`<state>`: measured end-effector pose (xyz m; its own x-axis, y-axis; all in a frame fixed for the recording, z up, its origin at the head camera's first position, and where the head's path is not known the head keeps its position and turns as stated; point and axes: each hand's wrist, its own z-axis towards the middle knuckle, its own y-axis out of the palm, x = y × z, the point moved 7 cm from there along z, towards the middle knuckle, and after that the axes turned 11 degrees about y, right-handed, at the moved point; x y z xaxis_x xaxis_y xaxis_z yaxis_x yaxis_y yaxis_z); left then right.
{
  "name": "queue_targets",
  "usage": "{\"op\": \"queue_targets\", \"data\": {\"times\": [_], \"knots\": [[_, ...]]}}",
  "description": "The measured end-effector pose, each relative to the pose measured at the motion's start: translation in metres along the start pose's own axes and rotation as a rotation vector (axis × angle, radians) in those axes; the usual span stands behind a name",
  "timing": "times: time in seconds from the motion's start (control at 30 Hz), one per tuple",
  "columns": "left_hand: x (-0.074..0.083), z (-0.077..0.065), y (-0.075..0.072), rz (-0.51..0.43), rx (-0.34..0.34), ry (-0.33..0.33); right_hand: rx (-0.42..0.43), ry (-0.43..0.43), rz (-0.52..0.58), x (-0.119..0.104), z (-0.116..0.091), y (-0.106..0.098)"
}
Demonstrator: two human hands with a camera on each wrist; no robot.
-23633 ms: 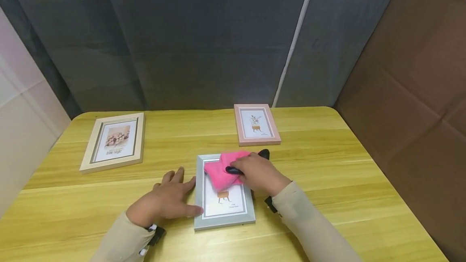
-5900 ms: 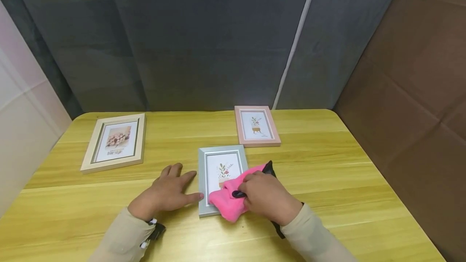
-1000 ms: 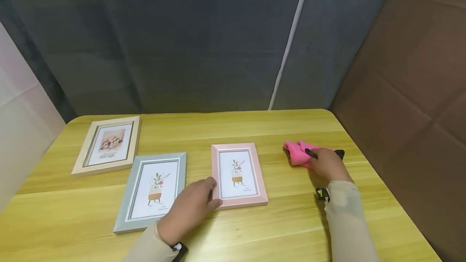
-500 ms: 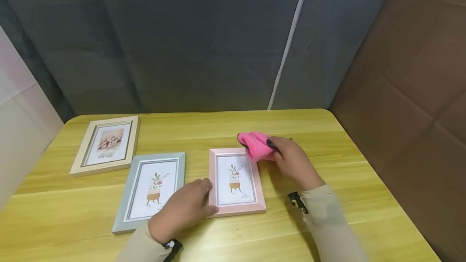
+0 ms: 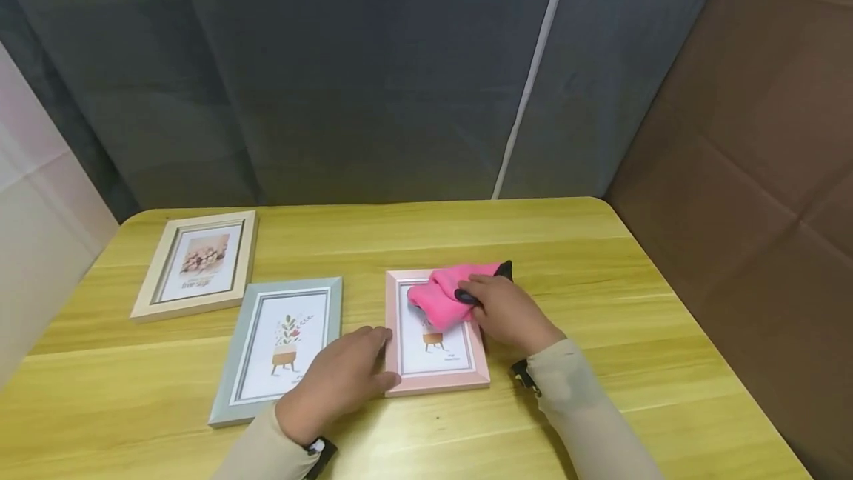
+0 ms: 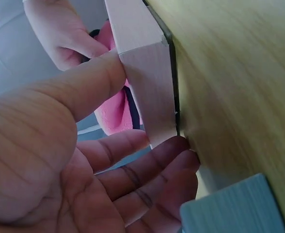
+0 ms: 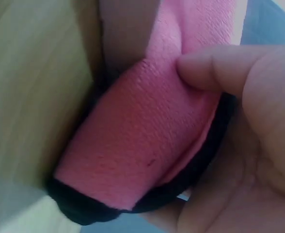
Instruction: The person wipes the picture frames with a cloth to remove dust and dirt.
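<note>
In the head view a pink picture frame [image 5: 436,384] lies flat on the table with a plant drawing in it. My left hand [image 5: 340,380] rests at its left side, thumb on the lower left corner and fingertips against the side edge. The left wrist view shows that thumb [image 6: 91,80] laid along the frame's edge [image 6: 150,87], the other fingers loosely bent. My right hand [image 5: 509,310] holds a bunched pink cleaning cloth [image 5: 443,298] with black trim on the frame's upper part, covering some of the drawing. In the right wrist view the thumb presses into the cloth [image 7: 128,131].
Left of the pink frame lies a grey-blue picture frame [image 5: 236,391], partly behind my left hand. A cream picture frame [image 5: 153,291] with a flower photo lies farther back at the left. The wooden table [image 5: 600,287] ends at a dark curtain [image 5: 366,95].
My right hand has brought the cloth leftward from the table's right side onto the pink frame. Since the earlier frames, the grey-blue frame has moved left and the pink one has come nearer.
</note>
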<state>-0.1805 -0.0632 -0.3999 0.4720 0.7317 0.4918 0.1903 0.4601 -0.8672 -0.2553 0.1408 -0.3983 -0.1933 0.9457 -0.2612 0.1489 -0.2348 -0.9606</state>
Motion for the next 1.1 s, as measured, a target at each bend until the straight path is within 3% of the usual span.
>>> {"op": "queue_targets", "data": {"times": [0.17, 0.43, 0.63, 0.73, 0.87, 1.0, 1.1], "knots": [[0.0, -0.003, -0.002, 0.007, 0.021, 0.01, -0.046, -0.067, -0.054, -0.011, -0.016, 0.0], [0.003, -0.009, 0.002, 0.056, 0.044, 0.006, -0.073, -0.269, -0.123, -0.027, -0.064, -0.004], [0.005, -0.007, 0.003, 0.076, 0.042, 0.031, -0.01, -0.28, -0.191, -0.032, -0.079, -0.004], [0.006, -0.006, 0.004, 0.086, 0.026, 0.046, 0.014, -0.217, -0.204, -0.03, -0.068, -0.002], [0.005, -0.004, 0.005, 0.081, -0.002, 0.046, 0.005, -0.1, -0.202, -0.023, -0.034, 0.0], [0.0, -0.004, 0.005, 0.024, -0.002, 0.013, -0.009, -0.011, -0.138, -0.015, 0.006, -0.003], [-0.003, -0.005, 0.004, -0.026, 0.006, -0.012, -0.031, 0.021, -0.08, -0.012, 0.023, -0.004]]}}
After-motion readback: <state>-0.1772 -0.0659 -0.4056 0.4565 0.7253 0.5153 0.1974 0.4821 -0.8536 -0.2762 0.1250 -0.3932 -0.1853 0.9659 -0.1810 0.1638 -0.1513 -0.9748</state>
